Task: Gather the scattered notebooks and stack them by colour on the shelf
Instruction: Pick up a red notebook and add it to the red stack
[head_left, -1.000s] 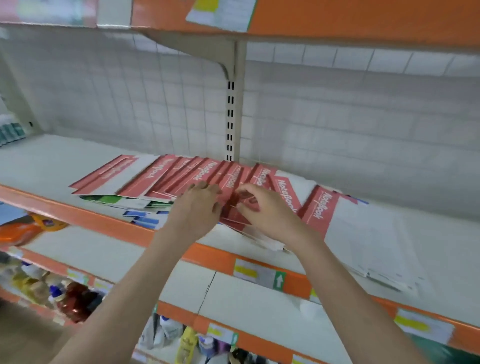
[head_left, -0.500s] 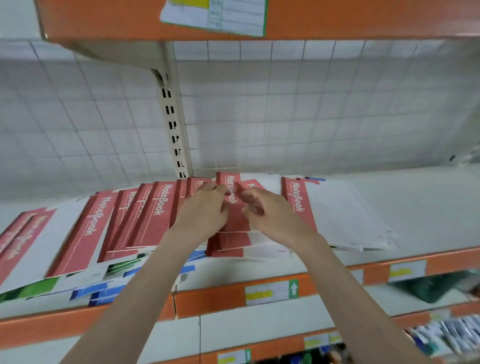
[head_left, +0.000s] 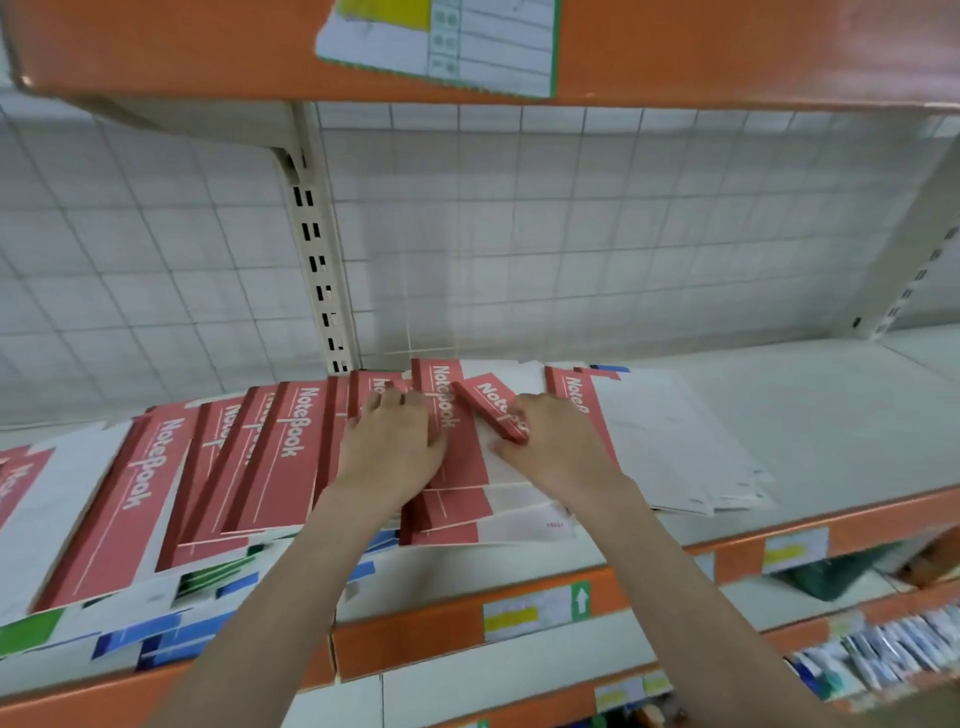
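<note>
Left hand (head_left: 392, 447) lay flat, fingers straight, on fanned red notebooks (head_left: 280, 457), right hand (head_left: 553, 447) pinched one tilted red notebook (head_left: 493, 410), all on the shelf (head_left: 831, 415), blue and green notebooks (head_left: 171, 629) beneath.

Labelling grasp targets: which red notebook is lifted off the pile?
The red-spined notebook pinched by the right hand, tilted diagonally between both hands; the other red notebooks lie flat.
</note>
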